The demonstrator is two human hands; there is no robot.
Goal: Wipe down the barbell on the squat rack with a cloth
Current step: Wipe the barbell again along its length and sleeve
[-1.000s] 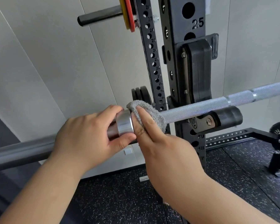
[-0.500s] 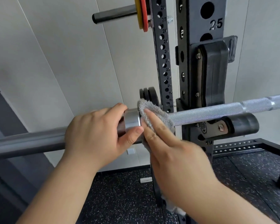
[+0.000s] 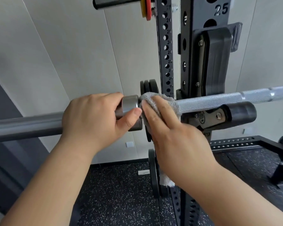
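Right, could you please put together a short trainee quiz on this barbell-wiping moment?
1. True or false: the left hand grips the barbell at its collar.
2. The cloth lies: A) left of the collar; B) just right of the collar; C) off the barbell.
3. Fill in: the cloth is held against the barbell by the ____.
Key: 1 true; 2 B; 3 right hand.

left hand [image 3: 95, 118] on barbell [image 3: 219, 99] collar | cloth [image 3: 162, 103] just right, under right hand [image 3: 175, 137] | rack upright [image 3: 203, 62] behind
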